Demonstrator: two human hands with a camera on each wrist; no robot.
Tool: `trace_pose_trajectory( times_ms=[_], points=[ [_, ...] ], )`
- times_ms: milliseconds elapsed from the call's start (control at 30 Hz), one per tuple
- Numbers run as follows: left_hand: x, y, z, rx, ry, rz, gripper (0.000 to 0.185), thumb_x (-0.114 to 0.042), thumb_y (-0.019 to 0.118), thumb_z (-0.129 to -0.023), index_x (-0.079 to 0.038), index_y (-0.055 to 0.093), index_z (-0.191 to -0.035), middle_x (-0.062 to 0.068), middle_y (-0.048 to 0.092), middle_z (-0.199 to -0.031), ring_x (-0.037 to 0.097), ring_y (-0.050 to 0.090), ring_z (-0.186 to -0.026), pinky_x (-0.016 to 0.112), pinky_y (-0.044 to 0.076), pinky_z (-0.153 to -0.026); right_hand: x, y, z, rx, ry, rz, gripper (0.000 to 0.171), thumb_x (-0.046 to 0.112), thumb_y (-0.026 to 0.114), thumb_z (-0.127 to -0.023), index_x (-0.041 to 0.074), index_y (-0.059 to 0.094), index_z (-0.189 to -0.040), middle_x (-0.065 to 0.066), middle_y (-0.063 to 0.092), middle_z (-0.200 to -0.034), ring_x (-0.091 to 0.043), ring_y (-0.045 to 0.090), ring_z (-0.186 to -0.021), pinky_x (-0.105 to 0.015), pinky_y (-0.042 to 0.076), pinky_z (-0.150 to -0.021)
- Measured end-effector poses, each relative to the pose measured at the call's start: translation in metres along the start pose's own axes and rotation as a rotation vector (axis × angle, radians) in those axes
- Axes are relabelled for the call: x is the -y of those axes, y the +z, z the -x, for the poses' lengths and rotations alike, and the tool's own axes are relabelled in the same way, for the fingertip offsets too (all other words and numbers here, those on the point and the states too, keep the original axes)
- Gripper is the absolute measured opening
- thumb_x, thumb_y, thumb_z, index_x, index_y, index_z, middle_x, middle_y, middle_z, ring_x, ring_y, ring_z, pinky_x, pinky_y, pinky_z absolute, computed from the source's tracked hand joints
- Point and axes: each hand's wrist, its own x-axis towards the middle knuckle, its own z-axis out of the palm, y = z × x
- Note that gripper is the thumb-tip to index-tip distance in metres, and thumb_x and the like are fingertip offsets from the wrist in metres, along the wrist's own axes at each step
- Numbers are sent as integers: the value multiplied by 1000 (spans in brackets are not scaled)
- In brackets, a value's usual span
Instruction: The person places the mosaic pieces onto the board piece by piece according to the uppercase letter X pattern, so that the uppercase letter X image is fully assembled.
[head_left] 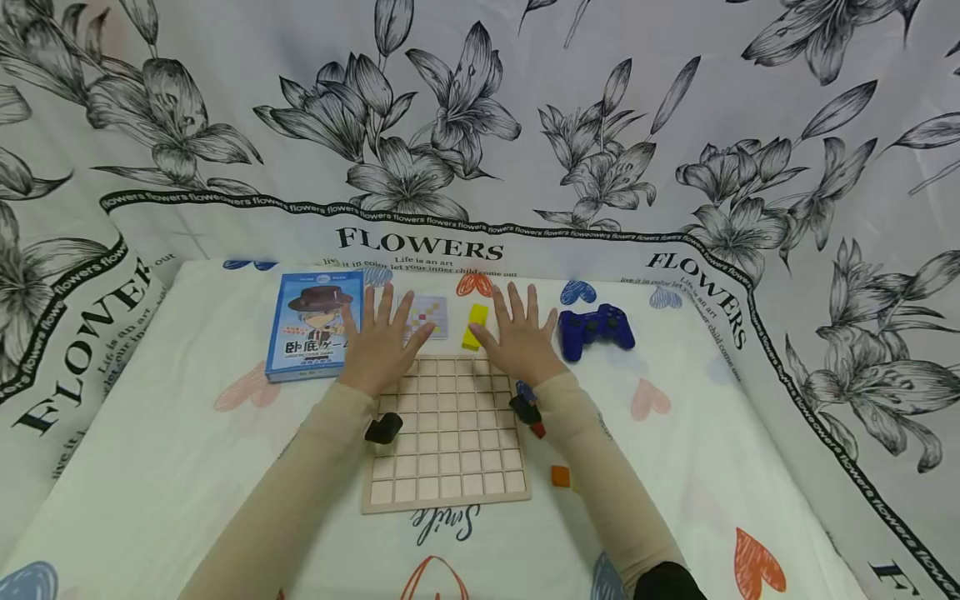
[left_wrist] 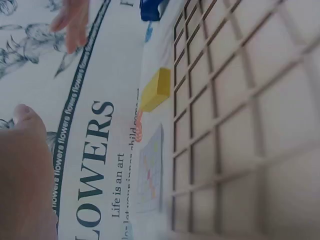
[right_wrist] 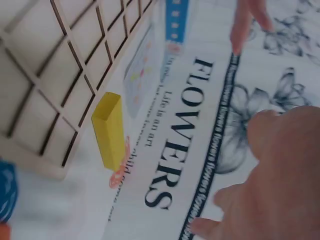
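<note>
Both hands are held with fingers spread and nothing in them. My left hand (head_left: 379, 348) is over the far left corner of a wooden grid board (head_left: 448, 442), beside a blue game box (head_left: 306, 333). My right hand (head_left: 527, 343) is over the board's far right corner, near a dark blue game controller (head_left: 596, 329). Between the hands, beyond the board, stands a yellow block (head_left: 476, 325); the right wrist view shows this yellow block (right_wrist: 110, 132) as a long bar. A card with a coloured-square pattern (head_left: 431, 318) lies beside the left fingers. The board's visible cells hold no pieces.
An orange block (head_left: 560, 476) lies right of the board, partly beside the right sleeve. Red (head_left: 537, 430) and blue (head_left: 527, 392) pieces peek out by the right wrist. A heart-print cloth (head_left: 690, 467) covers the table; flower-print fabric (head_left: 450, 125) hangs behind.
</note>
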Motion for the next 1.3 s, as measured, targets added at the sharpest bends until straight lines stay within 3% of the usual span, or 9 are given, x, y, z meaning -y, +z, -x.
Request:
trace_pose_trajectory(
  times_ms=[133, 267, 400, 533, 733, 1000, 1167, 1300],
  points=[
    [16, 3, 47, -24, 47, 68, 74, -61, 30, -98, -18, 13, -155, 15, -1, -161, 37, -13, -146, 66, -7, -113, -22, -5, 39, 64, 4, -42, 78, 69, 17, -95, 22, 3, -155, -9, 10, -161, -36, 1, -147, -74, -2, -108],
    [39, 16, 100, -42, 110, 151, 68, -49, 47, -97, -10, 29, -151, 21, 13, -158, 43, 3, -145, 64, 9, -114, -52, -8, 78, 166, 50, -58, 68, 56, 39, -98, 14, 29, -151, -17, 36, -149, -40, 31, -135, -72, 22, -104],
    [54, 31, 128, -57, 128, 215, 61, -42, 57, -94, -10, 41, -144, 20, 23, -155, 43, 15, -143, 63, 23, -109, -79, -5, 95, 238, 75, -71, 51, 31, 60, -95, 1, 50, -135, -22, 52, -130, -38, 50, -118, -57, 43, -98],
    [61, 40, 135, -84, 147, 221, 56, -39, 61, -93, -13, 47, -141, 18, 32, -152, 42, 23, -141, 63, 27, -105, -96, 3, 95, 236, 79, -133, 42, 18, 64, -92, -3, 53, -127, -20, 57, -116, -31, 57, -103, -47, 50, -91],
    [62, 45, 132, -111, 185, 156, 55, -41, 61, -92, -15, 50, -139, 13, 39, -149, 39, 26, -141, 59, 26, -107, -107, 26, 83, 113, 57, -197, 44, 28, 56, -97, 5, 48, -134, -17, 52, -118, -25, 56, -91, -46, 53, -88],
    [60, 51, 125, -75, 204, 107, 56, -47, 58, -92, -19, 50, -140, 7, 41, -150, 35, 27, -142, 56, 25, -111, -117, 47, 73, 58, 153, -242, 35, 31, 56, -97, 11, 52, -125, -8, 51, -106, -22, 53, -83, -38, 52, -79],
    [59, 51, 123, -54, 199, 91, 55, -48, 56, -93, -20, 50, -140, 7, 39, -151, 34, 25, -142, 56, 24, -111, -118, 48, 73, 6, 107, -249, 31, 26, 59, -97, 6, 55, -121, -8, 53, -108, -22, 55, -87, -40, 54, -84],
    [58, 50, 124, -57, 201, 90, 54, -46, 57, -93, -20, 50, -140, 7, 39, -151, 35, 26, -142, 56, 24, -111, -105, 39, 70, -13, 34, -267, 28, 20, 59, -96, 6, 56, -120, -8, 54, -113, -21, 57, -92, -39, 54, -87]
  ],
)
